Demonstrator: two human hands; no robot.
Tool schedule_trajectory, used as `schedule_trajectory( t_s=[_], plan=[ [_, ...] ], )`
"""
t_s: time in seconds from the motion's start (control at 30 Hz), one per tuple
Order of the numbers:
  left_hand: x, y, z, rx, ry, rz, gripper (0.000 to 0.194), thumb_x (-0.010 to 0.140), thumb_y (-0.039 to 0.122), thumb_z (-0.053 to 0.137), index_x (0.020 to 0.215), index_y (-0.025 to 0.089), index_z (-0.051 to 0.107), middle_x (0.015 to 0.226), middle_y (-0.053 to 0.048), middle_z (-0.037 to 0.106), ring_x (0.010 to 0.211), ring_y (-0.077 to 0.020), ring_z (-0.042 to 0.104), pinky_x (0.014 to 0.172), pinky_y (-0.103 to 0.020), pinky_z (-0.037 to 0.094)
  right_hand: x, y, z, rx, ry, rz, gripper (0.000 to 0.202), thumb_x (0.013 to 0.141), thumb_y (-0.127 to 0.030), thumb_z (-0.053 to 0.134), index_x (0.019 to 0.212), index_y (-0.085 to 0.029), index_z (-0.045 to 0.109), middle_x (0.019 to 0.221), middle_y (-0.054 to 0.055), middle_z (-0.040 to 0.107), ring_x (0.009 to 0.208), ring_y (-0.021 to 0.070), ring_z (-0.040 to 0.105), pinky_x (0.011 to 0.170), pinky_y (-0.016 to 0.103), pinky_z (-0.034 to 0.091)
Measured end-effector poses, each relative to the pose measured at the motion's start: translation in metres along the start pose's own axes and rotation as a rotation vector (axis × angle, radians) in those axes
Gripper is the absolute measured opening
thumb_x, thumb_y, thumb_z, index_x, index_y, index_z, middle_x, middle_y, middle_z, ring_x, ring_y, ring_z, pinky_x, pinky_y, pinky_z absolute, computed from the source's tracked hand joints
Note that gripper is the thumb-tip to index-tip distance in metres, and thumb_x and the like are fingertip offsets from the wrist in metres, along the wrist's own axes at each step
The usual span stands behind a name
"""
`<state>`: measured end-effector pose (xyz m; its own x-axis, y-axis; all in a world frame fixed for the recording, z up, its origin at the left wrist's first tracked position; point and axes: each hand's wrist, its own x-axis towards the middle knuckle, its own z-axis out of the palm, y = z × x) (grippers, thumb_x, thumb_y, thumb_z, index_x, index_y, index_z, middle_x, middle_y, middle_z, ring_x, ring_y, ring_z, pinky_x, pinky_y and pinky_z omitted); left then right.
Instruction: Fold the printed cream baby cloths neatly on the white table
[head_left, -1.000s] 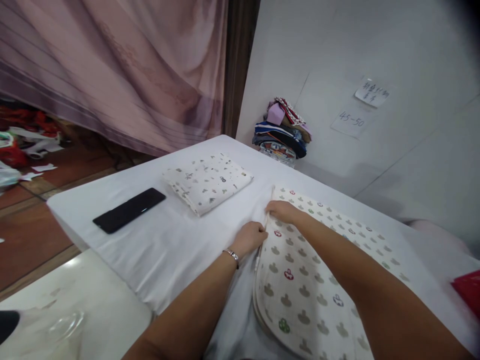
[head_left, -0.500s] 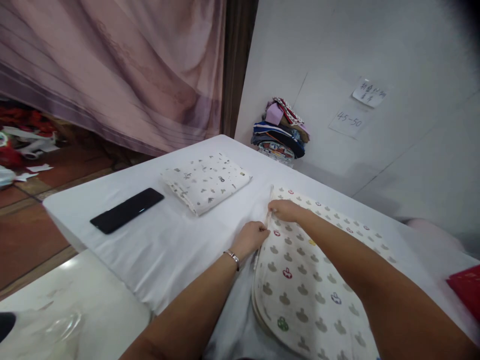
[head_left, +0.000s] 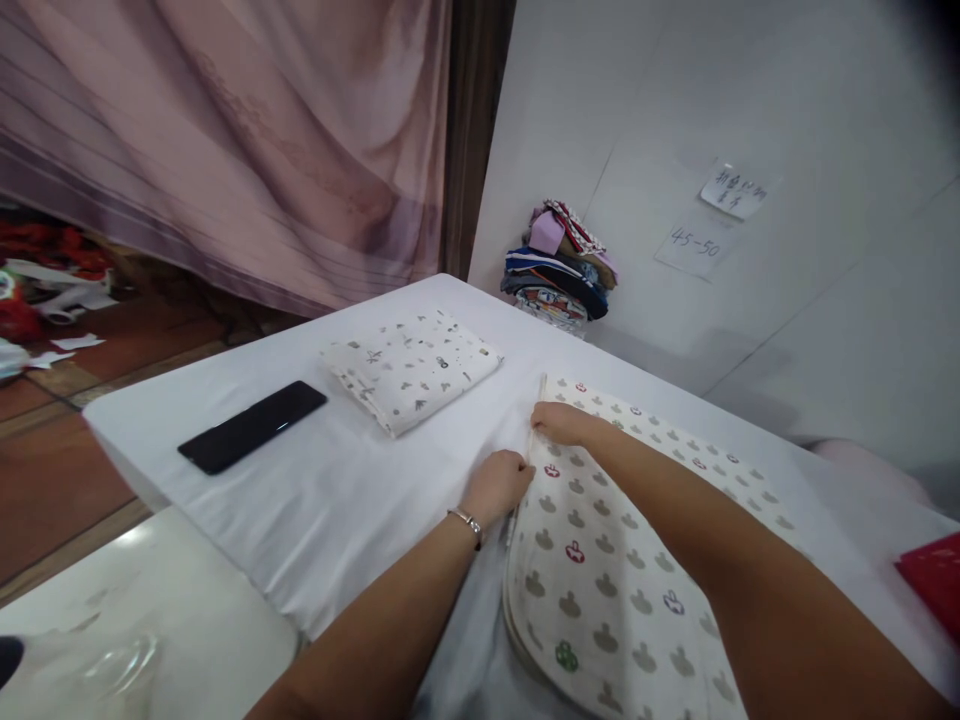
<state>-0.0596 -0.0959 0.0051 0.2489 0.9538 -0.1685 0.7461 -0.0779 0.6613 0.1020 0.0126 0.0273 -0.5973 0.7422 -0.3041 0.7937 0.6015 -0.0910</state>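
A cream cloth (head_left: pixel 607 560) printed with grey, red and green mushroom-like shapes lies folded in layers on the white-covered table (head_left: pixel 300 540). My left hand (head_left: pixel 502 485), with a bracelet at the wrist, pinches its left edge. Just beyond, my right hand (head_left: pixel 559 422) is closed on the same edge, nearer the far corner. The fingertips of both hands are partly hidden. A second folded cloth (head_left: pixel 420 370), white with small dark prints, lies flat to the left of my hands.
A black phone (head_left: pixel 253 426) lies on the table's left part. Folded clothes (head_left: pixel 559 265) are stacked by the wall at the far edge. Something red (head_left: pixel 934 580) is at the right edge. A pale surface (head_left: pixel 150 620) with clear plastic adjoins at lower left.
My right hand has shifted slightly left and its fingers have closed tighter on the cloth edge. My left hand's fingers have curled in more. The cloth lies almost as before.
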Motion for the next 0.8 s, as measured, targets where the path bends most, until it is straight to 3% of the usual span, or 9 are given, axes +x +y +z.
schedule_trajectory(
  t_s=[0.2, 0.33, 0.47, 0.6, 0.8],
  plan=[
    [-0.004, 0.002, -0.002, 0.099, 0.027, 0.007, 0.028, 0.083, 0.033, 0.047, 0.079, 0.017, 0.069, 0.084, -0.011, 0.069, 0.081, -0.0222, 0.063, 0.067, -0.029, 0.041, -0.001, -0.001, 0.01, 0.03, 0.09, 0.03, 0.024, 0.08, -0.011, 0.047, 0.092, -0.017, 0.067, 0.104, 0.008, 0.063, 0.094, 0.0199, 0.058, 0.085, 0.029, 0.042],
    [-0.005, 0.001, 0.003, 0.163, 0.052, 0.007, 0.026, 0.083, 0.03, 0.046, 0.085, 0.016, 0.068, 0.089, -0.012, 0.069, 0.086, -0.0236, 0.063, 0.071, -0.03, 0.042, -0.008, -0.005, 0.017, 0.081, 0.204, 0.093, 0.038, 0.081, -0.01, 0.045, 0.115, -0.021, 0.059, 0.128, 0.007, 0.054, 0.11, 0.0188, 0.053, 0.094, 0.03, 0.041],
    [-0.006, -0.001, 0.008, 0.187, 0.095, 0.012, 0.024, 0.084, 0.031, 0.047, 0.091, 0.016, 0.064, 0.092, -0.012, 0.068, 0.087, -0.0233, 0.063, 0.071, -0.031, 0.043, -0.012, -0.009, 0.03, 0.157, 0.352, 0.267, 0.049, 0.083, -0.018, 0.049, 0.132, -0.019, 0.046, 0.144, 0.01, 0.037, 0.13, 0.0217, 0.037, 0.105, 0.034, 0.033],
    [-0.009, 0.001, 0.009, 0.208, 0.114, 0.036, 0.022, 0.085, 0.03, 0.045, 0.091, 0.016, 0.061, 0.092, -0.01, 0.068, 0.086, -0.0227, 0.064, 0.071, -0.031, 0.043, -0.013, -0.013, 0.046, 0.18, 0.388, 0.387, 0.043, 0.089, -0.028, 0.045, 0.13, -0.016, 0.046, 0.142, 0.013, 0.04, 0.132, 0.0231, 0.034, 0.106, 0.038, 0.029],
    [-0.013, 0.007, 0.005, 0.221, 0.067, 0.019, 0.022, 0.086, 0.028, 0.043, 0.091, 0.016, 0.061, 0.092, -0.011, 0.068, 0.087, -0.0231, 0.064, 0.071, -0.031, 0.042, -0.007, -0.004, 0.051, 0.154, 0.375, 0.405, 0.037, 0.093, -0.029, 0.037, 0.127, -0.017, 0.046, 0.143, 0.011, 0.038, 0.133, 0.0207, 0.03, 0.106, 0.036, 0.028]
  ],
)
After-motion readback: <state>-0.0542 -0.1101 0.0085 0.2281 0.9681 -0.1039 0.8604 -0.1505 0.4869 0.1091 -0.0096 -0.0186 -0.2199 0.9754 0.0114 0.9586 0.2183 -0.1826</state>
